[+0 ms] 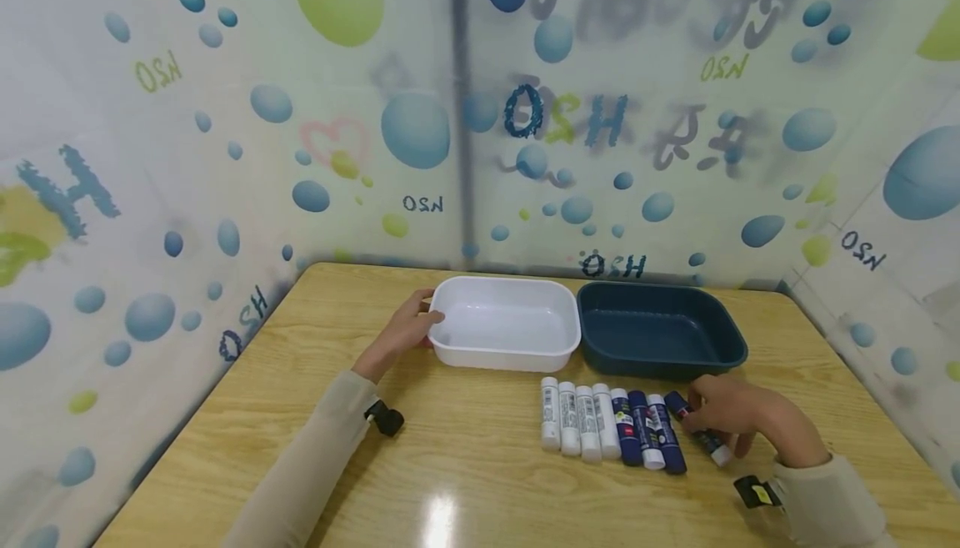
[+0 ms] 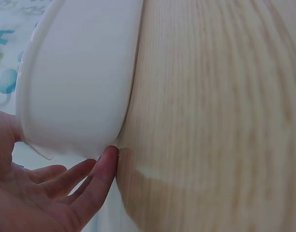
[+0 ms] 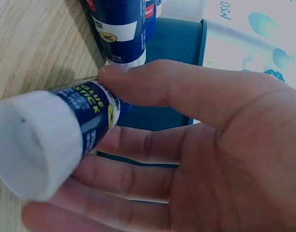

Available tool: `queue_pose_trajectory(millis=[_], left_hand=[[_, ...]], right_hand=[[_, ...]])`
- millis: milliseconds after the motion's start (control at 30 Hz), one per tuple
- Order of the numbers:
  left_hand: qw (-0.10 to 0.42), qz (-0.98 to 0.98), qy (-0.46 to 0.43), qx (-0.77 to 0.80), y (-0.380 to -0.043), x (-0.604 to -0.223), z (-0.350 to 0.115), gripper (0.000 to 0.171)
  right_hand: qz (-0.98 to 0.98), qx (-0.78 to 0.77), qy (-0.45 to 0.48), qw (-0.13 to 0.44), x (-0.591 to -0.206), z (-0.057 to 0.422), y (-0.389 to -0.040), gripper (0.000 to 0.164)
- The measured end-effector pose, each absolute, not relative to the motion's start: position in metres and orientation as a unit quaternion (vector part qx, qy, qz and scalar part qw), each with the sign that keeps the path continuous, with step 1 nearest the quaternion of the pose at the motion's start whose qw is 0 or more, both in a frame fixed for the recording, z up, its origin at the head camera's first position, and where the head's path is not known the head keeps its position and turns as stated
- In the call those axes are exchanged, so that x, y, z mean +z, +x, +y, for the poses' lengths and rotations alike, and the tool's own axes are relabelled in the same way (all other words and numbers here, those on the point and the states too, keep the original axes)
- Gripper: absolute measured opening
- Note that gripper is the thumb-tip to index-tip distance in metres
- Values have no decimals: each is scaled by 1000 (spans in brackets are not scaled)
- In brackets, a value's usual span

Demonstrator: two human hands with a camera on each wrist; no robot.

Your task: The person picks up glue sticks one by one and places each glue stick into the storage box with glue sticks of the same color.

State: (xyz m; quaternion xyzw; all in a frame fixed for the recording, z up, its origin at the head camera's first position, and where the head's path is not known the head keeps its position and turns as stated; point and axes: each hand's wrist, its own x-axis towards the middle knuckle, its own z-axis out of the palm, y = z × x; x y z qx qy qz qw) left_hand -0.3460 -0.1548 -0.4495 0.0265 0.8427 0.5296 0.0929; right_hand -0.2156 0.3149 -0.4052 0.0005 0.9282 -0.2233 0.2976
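Note:
On the left, my left hand (image 1: 408, 321) holds the near-left end of a white plastic basin (image 1: 504, 359), thumb at the rim and fingers against the outer wall. The left wrist view shows the basin's wall (image 2: 85, 72) with the fingertips low on it. At the right, my right hand (image 1: 738, 413) pinches a dark blue glue stick (image 1: 707, 438) between thumb and fingers; it lies slanted, its white end (image 3: 39, 145) toward the wrist camera. Beside it on the table is a row of glue sticks, white ones (image 1: 568, 419) on the left and dark blue ones (image 1: 636, 427) on the right.
A dark teal basin (image 1: 663, 364) stands right of the white one, their ends touching or nearly so. Both rest on a wooden table (image 1: 450, 465). Patterned curtain walls (image 1: 360, 156) close off the back and sides.

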Motion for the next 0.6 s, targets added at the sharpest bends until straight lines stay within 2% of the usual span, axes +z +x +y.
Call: queue_pose_trajectory(millis=[233, 367, 600], left_hand=[[94, 844, 29, 528, -347, -449, -154, 60], [94, 843, 31, 528, -346, -449, -154, 60], [95, 844, 27, 528, -344, -448, -155, 60]], right_hand=[[923, -241, -9, 299, -402, 321, -213, 37], [922, -247, -19, 299, -396, 322, -211, 35], [930, -246, -53, 269, -386, 323, -210, 37]])
